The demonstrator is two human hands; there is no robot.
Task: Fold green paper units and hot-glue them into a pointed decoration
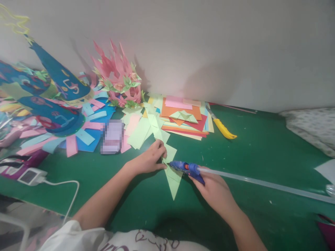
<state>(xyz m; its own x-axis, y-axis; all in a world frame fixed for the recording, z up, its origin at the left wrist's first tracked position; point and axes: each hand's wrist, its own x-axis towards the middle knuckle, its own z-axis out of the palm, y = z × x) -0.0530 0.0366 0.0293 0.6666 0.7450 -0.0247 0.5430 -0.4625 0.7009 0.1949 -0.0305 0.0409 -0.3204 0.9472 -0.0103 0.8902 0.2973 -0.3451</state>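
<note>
My left hand (152, 156) pinches a strip of folded light green paper (173, 186) with pointed ends, near its middle. The strip runs from the paper pile down toward me over the green table. In my right hand (215, 188) is a blue hot glue gun (186, 167), gripped by its handle. Its nozzle points left and touches, or almost touches, the green paper beside my left fingers. A long clear glue stick (251, 179) sticks out of the gun's back toward the right edge. My right fingers are partly hidden behind the gun.
Behind my hands lies a stack of coloured paper (183, 130), with a yellow-handled knife (222, 128) to its right. A pink paper crown (119, 76), blue cone hats (61, 75) and a blurred-out phone (112, 136) occupy the left. A white charger (31, 176) trails a cable off the front edge.
</note>
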